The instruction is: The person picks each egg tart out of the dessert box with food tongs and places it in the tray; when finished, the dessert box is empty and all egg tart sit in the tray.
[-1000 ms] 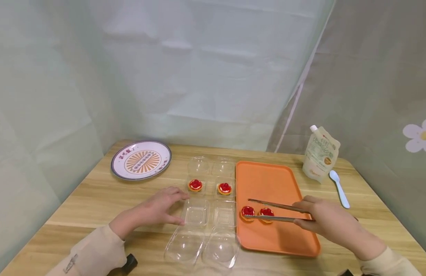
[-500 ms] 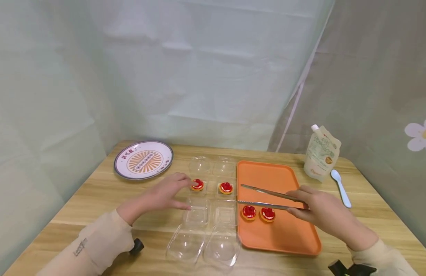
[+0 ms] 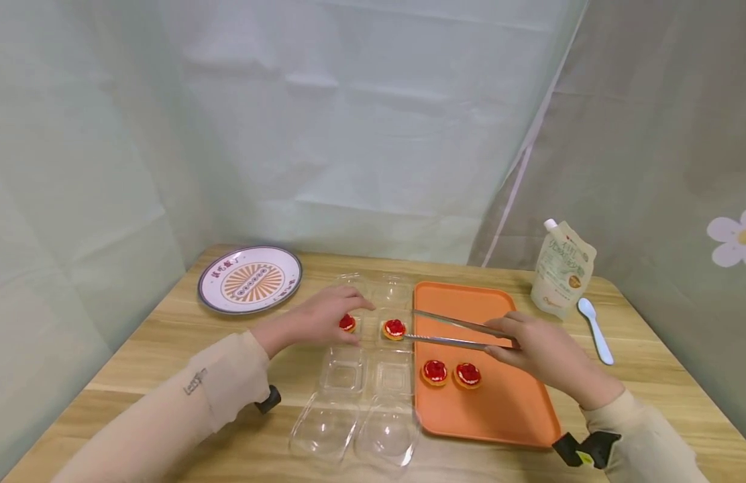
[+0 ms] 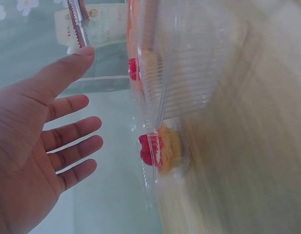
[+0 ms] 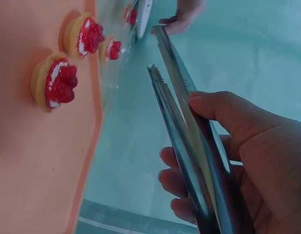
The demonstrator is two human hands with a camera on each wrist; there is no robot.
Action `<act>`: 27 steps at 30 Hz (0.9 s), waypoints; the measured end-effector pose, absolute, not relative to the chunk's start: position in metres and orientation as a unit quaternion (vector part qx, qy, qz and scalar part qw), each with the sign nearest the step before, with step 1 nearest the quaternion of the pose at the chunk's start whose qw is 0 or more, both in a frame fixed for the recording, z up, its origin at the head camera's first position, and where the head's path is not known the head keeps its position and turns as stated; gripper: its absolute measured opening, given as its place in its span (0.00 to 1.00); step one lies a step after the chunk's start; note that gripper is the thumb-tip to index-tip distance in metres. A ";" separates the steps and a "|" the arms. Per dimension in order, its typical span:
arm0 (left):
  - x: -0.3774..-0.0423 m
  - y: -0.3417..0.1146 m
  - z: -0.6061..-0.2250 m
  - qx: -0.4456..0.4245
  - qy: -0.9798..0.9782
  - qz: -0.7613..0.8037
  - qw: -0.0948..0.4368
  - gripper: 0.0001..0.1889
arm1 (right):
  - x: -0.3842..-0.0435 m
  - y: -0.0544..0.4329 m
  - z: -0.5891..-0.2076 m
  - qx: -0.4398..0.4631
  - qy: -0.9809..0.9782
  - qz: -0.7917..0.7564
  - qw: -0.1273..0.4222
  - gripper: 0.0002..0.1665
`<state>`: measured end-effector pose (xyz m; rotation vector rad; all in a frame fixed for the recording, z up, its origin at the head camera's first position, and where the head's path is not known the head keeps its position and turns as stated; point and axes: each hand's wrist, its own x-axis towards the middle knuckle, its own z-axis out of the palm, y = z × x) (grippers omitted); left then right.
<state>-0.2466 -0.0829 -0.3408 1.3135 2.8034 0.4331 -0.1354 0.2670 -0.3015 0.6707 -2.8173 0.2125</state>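
Note:
My right hand (image 3: 539, 352) holds metal tongs (image 5: 189, 126) by their arms, with the tips apart and nothing between them. In the head view the tips reach over the left rim of the orange tray (image 3: 469, 305), beside a red-topped tart (image 3: 394, 329) in the clear plastic container (image 3: 343, 376). My left hand (image 3: 325, 315) is above the container's left side with fingers extended, partly covering another tart (image 3: 347, 323). The left wrist view shows this palm (image 4: 23, 146) holding nothing. Two more tarts, a left one (image 3: 435, 372) and a right one (image 3: 467, 376), sit on the tray.
A patterned plate (image 3: 250, 280) lies at the back left of the wooden table (image 3: 276, 402). Beyond the tray on the right stand a spouted pouch (image 3: 563, 268) and a pale blue spoon (image 3: 595, 330). Cloth curtains (image 3: 361, 134) close off the back and sides.
My left hand has moved forward and right, over the left tart in the container. My right hand has carried the tongs left and forward, away from the two tarts on the tray.

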 end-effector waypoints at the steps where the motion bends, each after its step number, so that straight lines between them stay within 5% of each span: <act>1: -0.249 -0.080 -0.341 0.420 0.897 0.136 0.013 0.32 | -0.138 0.267 -0.301 0.228 -0.965 0.070 0.114 0.16; 17: -0.274 -0.040 -0.358 0.386 0.915 0.095 0.069 0.43 | -0.185 0.261 -0.299 0.264 -0.963 0.044 0.029 0.17; 27: -0.279 -0.034 -0.363 0.382 0.918 0.077 0.075 0.41 | -0.208 0.254 -0.292 0.289 -0.957 0.029 -0.004 0.16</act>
